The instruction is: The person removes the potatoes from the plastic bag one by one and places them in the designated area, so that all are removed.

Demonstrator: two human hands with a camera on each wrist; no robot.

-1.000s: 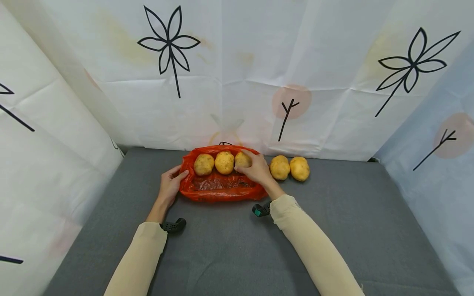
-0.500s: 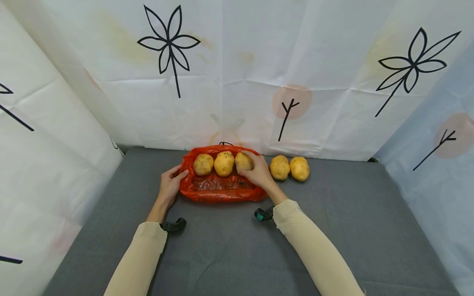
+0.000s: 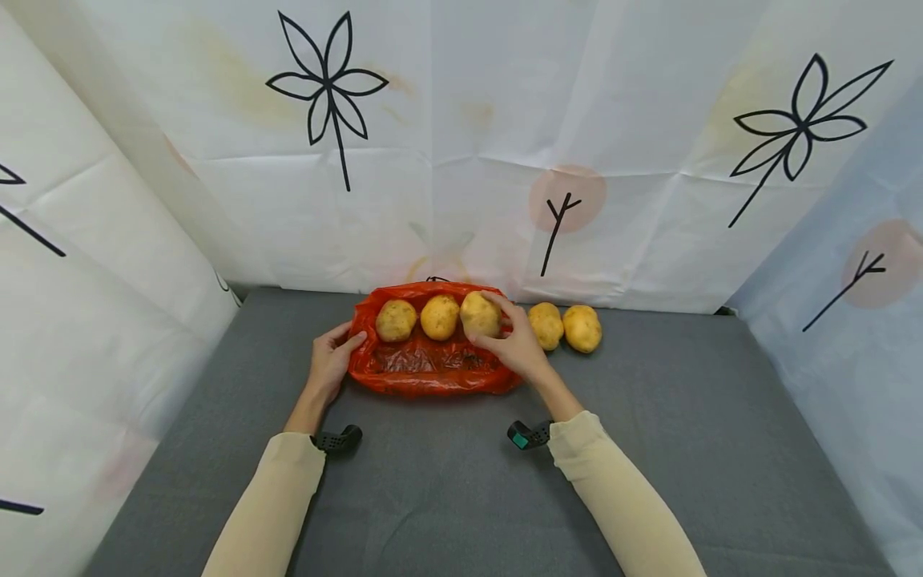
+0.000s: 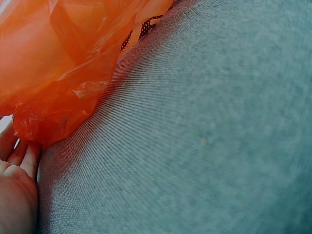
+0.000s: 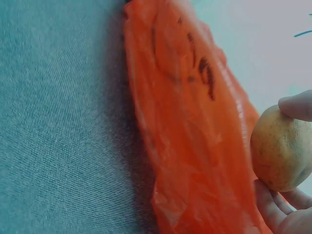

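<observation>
A red plastic bag (image 3: 425, 380) lies spread wide on the grey cloth. My left hand (image 3: 330, 362) pinches its left edge, thumb over the rim; in the left wrist view, the fingers (image 4: 30, 158) meet the bag's orange-looking film (image 4: 53, 119). Between thumb and fingers, my right hand (image 3: 522, 344) holds a yellow potato (image 3: 477, 315) at the bag's right end. The right wrist view has this potato (image 5: 280, 151) above the bag's side, thumb on top and fingers below. Two more potatoes, a left one (image 3: 396, 320) and a middle one (image 3: 439, 317), sit inside the bag.
Just right of the bag, two potatoes (image 3: 546, 325) (image 3: 582, 328) stand side by side on the grey cloth (image 3: 447, 497). A white patterned curtain (image 3: 476, 120) rises right behind the bag, and others close off both sides.
My right hand has drawn back slightly to the right, and the potato in it shows more fully now. My left hand keeps its place on the bag's edge.
</observation>
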